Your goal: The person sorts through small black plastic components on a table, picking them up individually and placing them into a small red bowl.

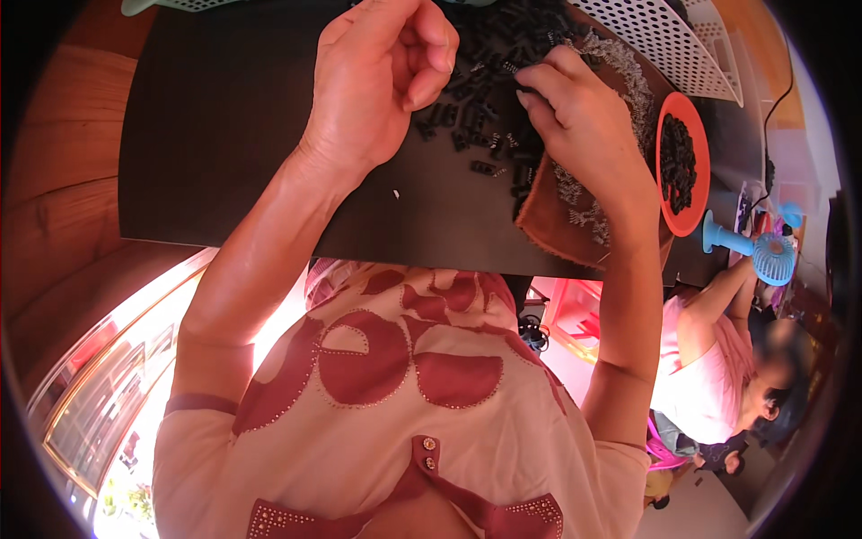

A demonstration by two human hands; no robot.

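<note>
My left hand (379, 85) hovers above the dark table with its fingers curled in toward the palm. Whatever it may hold is hidden. Farther right, my right hand (579, 108) pinches thumb and forefinger together at the edge of a heap of small black plastic parts (467, 112). A tiny metal spring (510, 67) shows at its fingertips. Some of the black parts have springs beside or on them. Many loose silver springs (575, 190) lie in a band on a brown cloth (549, 216), partly behind my right wrist.
An orange-red bowl (706, 171) of black parts stands at the right. Behind it is a white perforated basket (669, 40). A pale scrap (396, 194) lies on the table (215, 153). Beyond the right edge, another person (718, 359) sits near a blue handheld fan (772, 259).
</note>
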